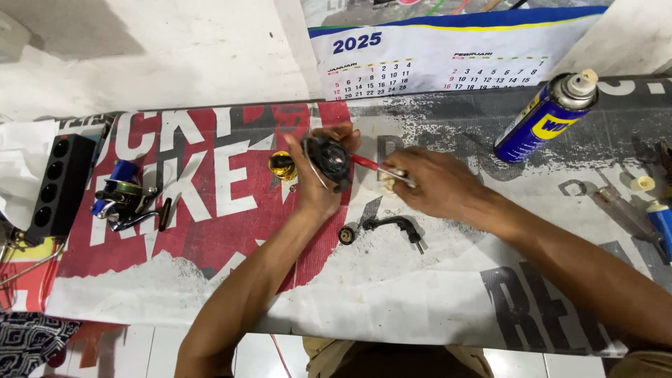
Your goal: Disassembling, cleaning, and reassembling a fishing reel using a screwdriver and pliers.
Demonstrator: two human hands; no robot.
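My left hand (313,183) grips a black fishing reel body (329,160), held up over the printed mat (210,231). A gold spool (282,166) sits just left of that hand. My right hand (430,182) holds a thin tool with a red handle (367,164), its tip against the reel body. Below the hands a black reel crank handle (388,225) lies on the mat.
A second reel with blue parts (126,196) lies at the left beside a black block with several round holes (59,182). A blue spray can (546,115) stands at the upper right, and a blue-handled tool (654,213) lies at the right edge. A wall calendar (434,52) hangs behind.
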